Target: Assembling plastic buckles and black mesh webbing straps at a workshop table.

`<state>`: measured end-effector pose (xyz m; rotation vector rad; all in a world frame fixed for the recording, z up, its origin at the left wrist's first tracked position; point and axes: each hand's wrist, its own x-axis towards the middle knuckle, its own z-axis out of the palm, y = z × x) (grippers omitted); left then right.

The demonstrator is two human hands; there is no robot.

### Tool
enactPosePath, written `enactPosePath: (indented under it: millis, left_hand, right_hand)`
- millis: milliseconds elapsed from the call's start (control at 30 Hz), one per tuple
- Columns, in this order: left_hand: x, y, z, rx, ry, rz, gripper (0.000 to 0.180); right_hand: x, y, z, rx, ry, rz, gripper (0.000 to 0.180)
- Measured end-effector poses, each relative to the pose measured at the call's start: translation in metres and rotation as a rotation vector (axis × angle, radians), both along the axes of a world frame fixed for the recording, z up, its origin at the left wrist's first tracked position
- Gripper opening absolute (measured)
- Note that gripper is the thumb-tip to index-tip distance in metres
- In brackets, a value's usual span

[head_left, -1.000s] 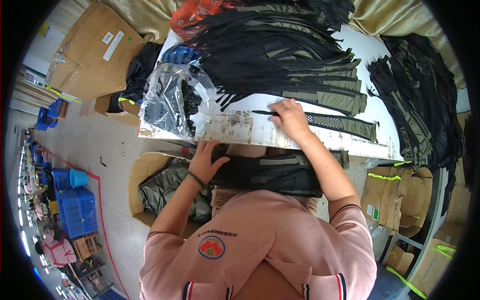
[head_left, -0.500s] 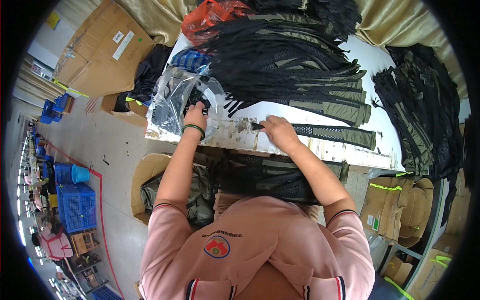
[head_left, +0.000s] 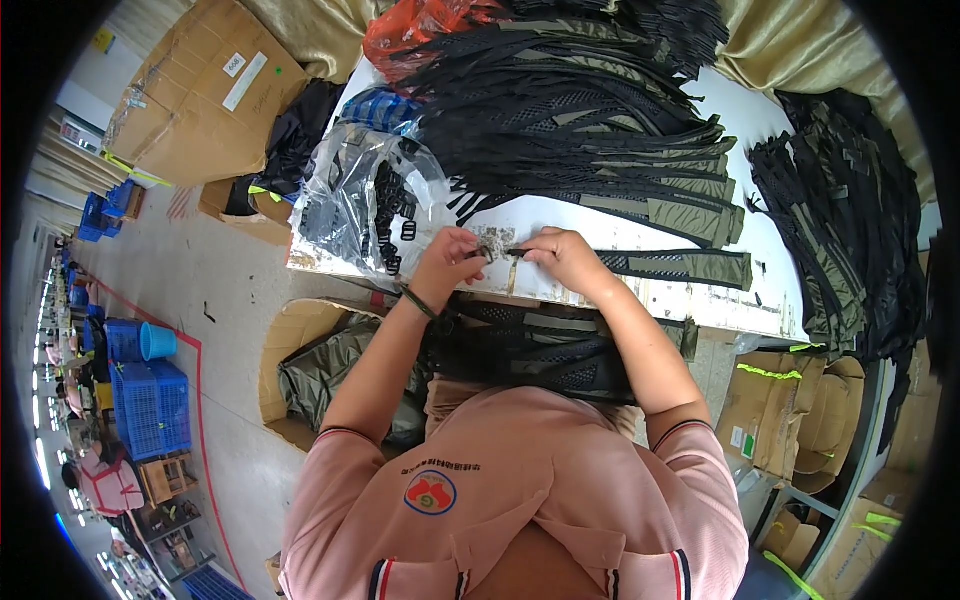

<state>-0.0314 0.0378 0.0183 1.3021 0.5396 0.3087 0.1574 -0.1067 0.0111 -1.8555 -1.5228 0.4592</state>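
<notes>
At the front of the white table, my left hand (head_left: 450, 264) is pinched on a small black buckle (head_left: 486, 253), mostly covered by the fingers. Facing it across a small gap, my right hand (head_left: 563, 260) grips the narrow black end of a strap (head_left: 690, 268). This strap lies to the right along the table edge, with black mesh and an olive green wide end. Left of my hands, an open clear plastic bag (head_left: 335, 205) has several black slide buckles (head_left: 408, 230) spilling out. A large pile of similar straps (head_left: 590, 150) lies just beyond my hands.
A red plastic bag (head_left: 400, 40) and a blue checked bundle (head_left: 380, 110) sit at the back left. More straps (head_left: 840, 220) hang at the right. Cardboard boxes (head_left: 205, 95) stand left, and an open one (head_left: 285, 345) holds dark fabric below the table edge. Straps lie across my lap.
My left hand has come out of the plastic bag with a buckle and moved right, close to the strap end. My right hand keeps its grip and has barely moved.
</notes>
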Motion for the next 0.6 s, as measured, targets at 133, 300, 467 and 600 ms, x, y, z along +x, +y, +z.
enactPosePath:
  millis: [133,300,467,600]
  left_hand:
    - [0.0,-0.015,-0.012,-0.354,-0.141,-0.047,0.021]
    - [0.007,-0.023,-0.015,-0.521,-0.303,-0.092,0.019]
    - [0.009,-0.025,-0.016,-0.523,-0.335,-0.133,0.02]
    - [0.008,-0.024,-0.011,-0.554,-0.32,-0.172,0.019]
  right_hand:
    - [0.0,-0.001,0.023,-0.115,0.678,0.026,0.017]
    - [-0.007,-0.008,0.036,-0.216,0.769,0.032,0.017]
    - [-0.009,-0.012,0.037,0.006,0.425,0.184,0.015]
    - [-0.005,-0.015,0.04,-0.19,0.808,0.1,0.014]
